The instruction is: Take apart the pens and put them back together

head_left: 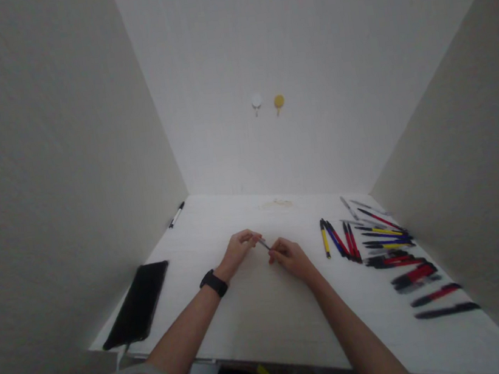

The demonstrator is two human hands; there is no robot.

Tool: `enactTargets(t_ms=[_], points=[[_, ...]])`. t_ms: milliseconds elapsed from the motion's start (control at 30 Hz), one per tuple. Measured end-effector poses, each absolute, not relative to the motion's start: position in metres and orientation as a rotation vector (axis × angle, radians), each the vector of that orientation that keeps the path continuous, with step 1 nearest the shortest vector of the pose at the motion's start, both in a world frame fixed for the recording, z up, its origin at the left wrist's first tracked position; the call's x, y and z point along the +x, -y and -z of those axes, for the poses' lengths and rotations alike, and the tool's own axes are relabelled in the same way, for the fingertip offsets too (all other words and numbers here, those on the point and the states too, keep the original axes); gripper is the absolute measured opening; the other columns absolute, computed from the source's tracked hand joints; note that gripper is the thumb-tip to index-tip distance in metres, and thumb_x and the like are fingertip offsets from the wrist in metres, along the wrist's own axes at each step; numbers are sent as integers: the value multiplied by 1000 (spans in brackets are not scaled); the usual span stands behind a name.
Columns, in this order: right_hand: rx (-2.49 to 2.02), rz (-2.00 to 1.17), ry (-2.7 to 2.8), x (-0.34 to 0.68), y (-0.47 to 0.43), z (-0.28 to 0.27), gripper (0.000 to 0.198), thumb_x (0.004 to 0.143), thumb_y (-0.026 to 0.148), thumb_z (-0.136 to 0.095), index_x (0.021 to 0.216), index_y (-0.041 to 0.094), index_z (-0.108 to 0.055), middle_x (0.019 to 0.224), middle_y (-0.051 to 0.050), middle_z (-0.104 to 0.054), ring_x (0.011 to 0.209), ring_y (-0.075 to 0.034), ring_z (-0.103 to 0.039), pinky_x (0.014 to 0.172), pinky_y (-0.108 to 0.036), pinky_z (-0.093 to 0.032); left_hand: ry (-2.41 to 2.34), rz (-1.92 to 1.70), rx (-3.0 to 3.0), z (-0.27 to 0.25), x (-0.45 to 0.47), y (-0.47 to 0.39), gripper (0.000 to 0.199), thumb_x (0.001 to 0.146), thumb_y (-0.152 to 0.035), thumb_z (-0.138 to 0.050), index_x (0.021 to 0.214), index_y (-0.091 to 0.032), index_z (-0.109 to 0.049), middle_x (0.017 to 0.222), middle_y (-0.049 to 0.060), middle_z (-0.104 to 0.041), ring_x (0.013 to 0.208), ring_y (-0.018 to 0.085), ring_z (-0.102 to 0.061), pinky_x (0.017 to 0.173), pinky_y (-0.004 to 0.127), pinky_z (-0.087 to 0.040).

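A slim grey pen point(264, 244) is held between my two hands over the middle of the white table point(266, 313). Pinched fingers of my left hand point(241, 244) grip its upper left end; a black watch point(214, 283) is on that wrist. At the other end, my right hand point(288, 255) has its thumb and fingers closed on the pen. Just right of that hand lie a yellow and black pen point(325, 239) and several blue, red and black pens point(351, 242).
More pens point(387, 236) lie along the right wall. A black tablet point(137, 305) with a white cable point(120, 360) rests at the left, and a white and black pen point(176, 214) behind it. White and yellow hooks point(279, 102) are on the back wall. Rubber bands point(281, 202) lie below.
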State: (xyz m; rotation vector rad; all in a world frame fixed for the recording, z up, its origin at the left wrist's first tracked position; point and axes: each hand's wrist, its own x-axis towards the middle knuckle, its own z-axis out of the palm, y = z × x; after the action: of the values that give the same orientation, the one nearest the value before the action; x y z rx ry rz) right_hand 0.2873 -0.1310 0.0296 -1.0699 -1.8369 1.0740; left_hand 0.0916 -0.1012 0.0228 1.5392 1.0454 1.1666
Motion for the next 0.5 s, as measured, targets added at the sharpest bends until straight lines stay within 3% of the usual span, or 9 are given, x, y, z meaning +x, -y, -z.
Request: enactTargets(t_ms=[233, 400, 500], points=[[-1124, -951, 1963, 287, 130, -28, 15, 87, 32, -52, 80, 20, -54, 68, 0, -69, 58, -13, -55, 59, -24, -39, -984, -1159, 1545, -24, 92, 102, 35, 80, -47, -60, 88, -13, -68, 91, 10, -71, 72, 15, -58, 70, 28, -45], [-1549, -156, 2048, 290, 132, -39, 18, 90, 30, -48, 82, 18, -60, 82, -7, -68, 83, -20, -56, 81, -35, -34, -1092, -1206, 1586, -23, 97, 103, 41, 87, -48, -48, 102, -14, -66, 106, 11, -68, 73, 14, -58, 73, 29, -47], [-1861, 221, 1940, 301, 133, -44, 22, 90, 27, -44, 86, 15, -61, 88, -14, -66, 92, -26, -52, 84, -40, -29, -1154, -1166, 1630, -19, 98, 102, 40, 88, -48, -45, 100, -15, -65, 100, 9, -69, 71, 13, -58, 73, 28, -48]])
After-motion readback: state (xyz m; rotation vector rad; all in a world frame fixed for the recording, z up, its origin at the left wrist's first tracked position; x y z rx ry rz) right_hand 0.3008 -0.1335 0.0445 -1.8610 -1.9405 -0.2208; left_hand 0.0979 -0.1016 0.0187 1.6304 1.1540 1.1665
